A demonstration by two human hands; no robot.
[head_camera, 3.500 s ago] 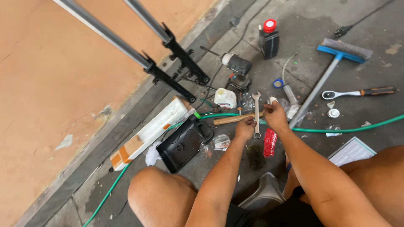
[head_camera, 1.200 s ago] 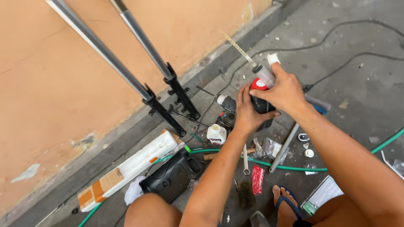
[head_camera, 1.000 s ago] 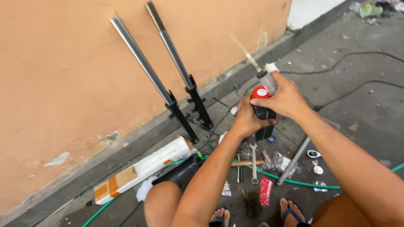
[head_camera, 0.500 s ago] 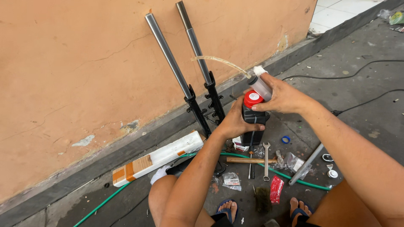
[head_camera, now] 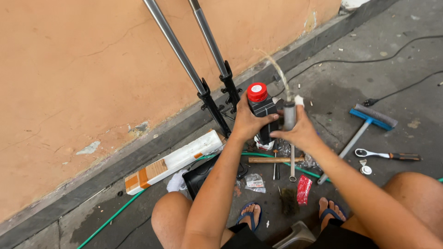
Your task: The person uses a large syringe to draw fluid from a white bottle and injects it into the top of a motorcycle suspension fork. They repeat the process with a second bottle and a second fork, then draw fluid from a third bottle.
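Two chrome fork tubes (head_camera: pixel 184 60) lean on the wall at 11 o'clock. Left hand (head_camera: pixel 249 122) wraps the black red-capped oil bottle (head_camera: pixel 262 110) at centre; right hand (head_camera: pixel 300 131) clenches the grey syringe (head_camera: pixel 289 116). Judgement: keep bottle upright, hose (head_camera: pixel 277 71) steady.

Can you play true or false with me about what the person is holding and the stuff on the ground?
1. The left hand holds a dark bottle with a red cap. True.
2. The right hand holds a hammer. False: it holds a grey syringe-like tube with a thin clear hose.
3. Two metal fork tubes lean against the wall. True.
4. The green hose hangs on the wall. False: it lies on the ground.
5. A blue-headed brush lies on the ground at right. True.
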